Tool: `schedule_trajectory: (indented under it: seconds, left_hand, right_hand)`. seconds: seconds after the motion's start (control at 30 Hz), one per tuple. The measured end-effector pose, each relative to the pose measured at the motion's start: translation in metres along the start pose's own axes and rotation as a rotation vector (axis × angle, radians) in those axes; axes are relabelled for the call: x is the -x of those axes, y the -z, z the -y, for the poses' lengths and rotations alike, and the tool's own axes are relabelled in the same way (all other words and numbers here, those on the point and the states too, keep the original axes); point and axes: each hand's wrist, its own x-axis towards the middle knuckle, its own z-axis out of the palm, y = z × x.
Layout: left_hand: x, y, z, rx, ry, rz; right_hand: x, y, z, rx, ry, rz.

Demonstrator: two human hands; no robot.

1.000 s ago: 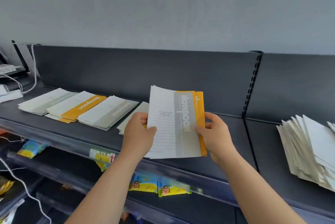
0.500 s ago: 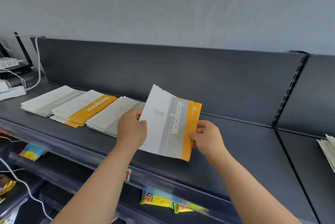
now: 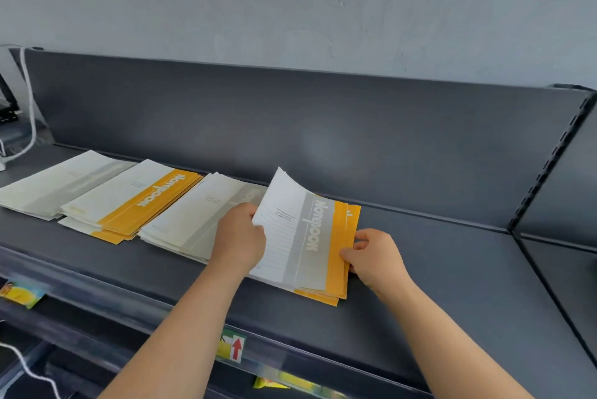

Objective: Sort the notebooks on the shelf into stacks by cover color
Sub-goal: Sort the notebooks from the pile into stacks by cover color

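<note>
Three stacks of notebooks lie side by side on the left of the shelf (image 3: pixel 436 272): a pale stack (image 3: pixel 58 185) farthest left, an orange-banded stack (image 3: pixel 135 201) just beside it, then a grey-banded stack (image 3: pixel 197 217). Right of them I hold a bundle (image 3: pixel 318 272) in both hands, its near edge low at the shelf, its far end tilted up. My left hand (image 3: pixel 239 237) grips the left edge of the grey-banded notebook (image 3: pixel 287 237) on top. My right hand (image 3: pixel 374 259) pinches the right edge of the orange notebooks (image 3: pixel 339 253) beneath.
</note>
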Motion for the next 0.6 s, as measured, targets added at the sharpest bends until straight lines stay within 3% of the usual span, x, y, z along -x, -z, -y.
schedule_trajectory:
  seconds: [0.27, 0.6]
  left_hand:
    - [-0.015, 0.010, 0.014, 0.039, -0.120, 0.088]
    - [-0.025, 0.013, 0.029, 0.122, -0.134, 0.212]
  right_hand:
    - [0.009, -0.013, 0.009, 0.207, -0.004, -0.101]
    - [0.032, -0.036, 0.015, 0.219, 0.005, -0.221]
